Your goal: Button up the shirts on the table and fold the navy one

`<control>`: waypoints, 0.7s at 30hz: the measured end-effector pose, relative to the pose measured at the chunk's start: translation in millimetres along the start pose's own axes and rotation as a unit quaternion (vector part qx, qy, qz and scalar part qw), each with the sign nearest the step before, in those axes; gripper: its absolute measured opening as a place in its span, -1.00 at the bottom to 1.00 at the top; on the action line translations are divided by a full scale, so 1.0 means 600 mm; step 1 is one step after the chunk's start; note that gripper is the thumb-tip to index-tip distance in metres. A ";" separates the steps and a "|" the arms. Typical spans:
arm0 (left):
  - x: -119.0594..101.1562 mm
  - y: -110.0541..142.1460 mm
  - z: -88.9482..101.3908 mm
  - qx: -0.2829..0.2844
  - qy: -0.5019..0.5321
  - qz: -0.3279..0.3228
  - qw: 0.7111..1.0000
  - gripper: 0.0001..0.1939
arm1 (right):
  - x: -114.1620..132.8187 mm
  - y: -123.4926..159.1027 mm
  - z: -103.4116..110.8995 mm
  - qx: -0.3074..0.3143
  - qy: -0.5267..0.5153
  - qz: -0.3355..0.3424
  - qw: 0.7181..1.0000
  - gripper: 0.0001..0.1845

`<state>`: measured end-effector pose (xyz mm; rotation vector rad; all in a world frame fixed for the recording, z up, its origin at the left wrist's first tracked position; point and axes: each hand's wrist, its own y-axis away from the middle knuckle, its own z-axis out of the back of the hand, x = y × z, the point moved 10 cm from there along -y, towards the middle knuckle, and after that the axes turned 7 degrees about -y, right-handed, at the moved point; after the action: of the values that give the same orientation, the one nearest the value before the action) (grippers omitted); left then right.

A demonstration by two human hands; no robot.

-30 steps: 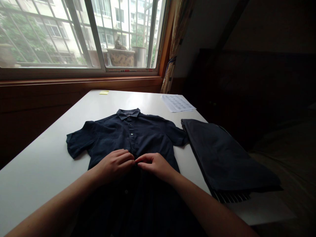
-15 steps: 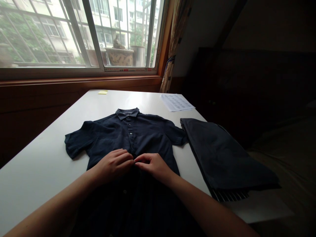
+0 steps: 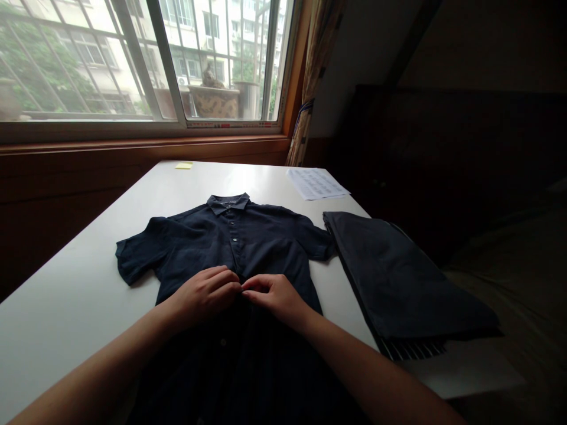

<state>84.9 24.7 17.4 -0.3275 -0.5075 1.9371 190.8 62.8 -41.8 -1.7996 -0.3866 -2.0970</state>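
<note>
- A dark blue shirt (image 3: 274, 245) lies front up in the middle of the white table (image 3: 80, 295), its collar (image 3: 229, 203) towards the far edge of the surface and its body running towards the near edge, where shadow hides the detail.
- The left hand (image 3: 204, 290) rests over the shirt's front, fingers bent and drawn together, their tips closed on the cloth at the front strip; its thumb is out of sight.
- The right hand (image 3: 274, 298) meets it from the side nearer the right edge, thumb and forefinger pinched on the same strip; which bit of it they grip is too small and dark to tell.
- The fingertips of both hands touch or nearly touch.
- One pale button (image 3: 235, 239) shows between hands and collar, another (image 3: 223, 342) on the near side of the hands.
- One short sleeve (image 3: 144, 248) spreads towards the left edge; the other (image 3: 316, 241) reaches a folded dark garment (image 3: 398, 277) lying along the right edge.
- Striped cloth (image 3: 414, 349) shows under the garment's end, towards the near right corner.
- A yellow note (image 3: 183, 166) lies by the far left corner, printed sheets (image 3: 316, 183) by the far right corner.
- Beyond the far edge are a window (image 3: 133, 131) and a tied curtain (image 3: 305, 121).
</note>
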 end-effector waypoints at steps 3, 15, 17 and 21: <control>-0.002 -0.001 0.001 0.001 -0.004 -0.002 1.000 -0.89 | -0.001 0.000 0.000 0.002 -0.006 0.000 1.000 -0.75; 0.006 0.006 0.004 -0.009 -0.016 0.000 1.000 -0.88 | 0.000 0.001 0.002 -0.004 0.003 -0.012 1.000 -0.77; 0.007 0.005 0.004 -0.010 -0.004 0.009 1.000 -0.89 | -0.001 0.001 0.003 -0.005 0.007 -0.009 1.000 -0.77; 0.029 0.007 0.003 -0.018 0.068 0.083 0.994 -0.88 | -0.003 0.001 0.002 -0.002 0.006 -0.004 1.000 -0.77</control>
<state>73.4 38.8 16.8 -0.5347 -0.4377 2.0502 192.4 63.0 -43.7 -1.7881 -0.3872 -2.1142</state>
